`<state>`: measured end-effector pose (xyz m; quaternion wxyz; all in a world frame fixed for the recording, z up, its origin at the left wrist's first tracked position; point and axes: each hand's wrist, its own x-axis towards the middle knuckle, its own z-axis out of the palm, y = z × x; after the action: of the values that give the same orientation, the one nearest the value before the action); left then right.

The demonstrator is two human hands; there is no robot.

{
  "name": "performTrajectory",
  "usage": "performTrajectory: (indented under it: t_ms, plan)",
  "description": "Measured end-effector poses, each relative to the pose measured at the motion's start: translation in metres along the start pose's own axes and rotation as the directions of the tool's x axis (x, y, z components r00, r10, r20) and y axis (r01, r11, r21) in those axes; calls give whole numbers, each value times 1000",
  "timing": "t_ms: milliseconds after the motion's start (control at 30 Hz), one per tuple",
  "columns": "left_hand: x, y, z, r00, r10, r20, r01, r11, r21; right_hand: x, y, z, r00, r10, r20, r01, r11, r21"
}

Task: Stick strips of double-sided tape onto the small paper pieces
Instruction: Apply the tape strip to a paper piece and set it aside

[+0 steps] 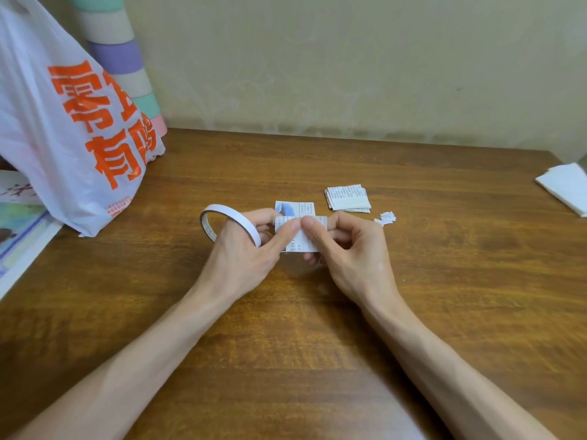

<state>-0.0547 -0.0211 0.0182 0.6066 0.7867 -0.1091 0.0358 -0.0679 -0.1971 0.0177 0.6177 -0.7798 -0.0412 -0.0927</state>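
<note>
Centre frame: left hand [244, 252], thin white tape roll [222, 207] looped over its fingers, and right hand [347, 246] both pinch 1 small printed paper piece [302, 244], apparently pressing a strip down; next, tear it free.

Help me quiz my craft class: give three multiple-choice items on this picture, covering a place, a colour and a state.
1. Where is the stack of paper pieces? A on the table beyond the right hand; B on a chair; C in a drawer.
2. What colour is the print on the plastic bag? A blue; B green; C orange.
3. The nearest paper piece is: A crumpled; B pinched by left hand and right hand; C lying untouched.
Key: A, it lies past that hand; C, large orange characters; B, both thumbs press it.
</note>
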Motion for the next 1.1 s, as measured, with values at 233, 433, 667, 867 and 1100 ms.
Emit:
performTrajectory:
  t_ms: [233, 433, 667, 867, 1100]
  plan:
    - [0, 0, 4, 999, -34, 18, 35, 998, -44, 2, 8, 5, 992, -118, -32, 116, 990, -77]
    - [1, 2, -1, 1000, -22, 17, 21, 999, 44, 0, 0, 4, 998, -57, 25, 55, 993, 100]
    - [-2, -3, 1, 995, 5, 99, -15, 995, 100, 1, 1, 1, 993, -75, -87, 68, 994, -82]
    - [2, -2, 0, 1000, 10, -16, -8, 993, 114, 2, 5, 4, 993, -114, -42, 112, 992, -57]
    - [2, -1, -1, 999, 52, -15, -51, 995, 86, 2, 4, 2, 989, -145, -31, 145, 989, -8]
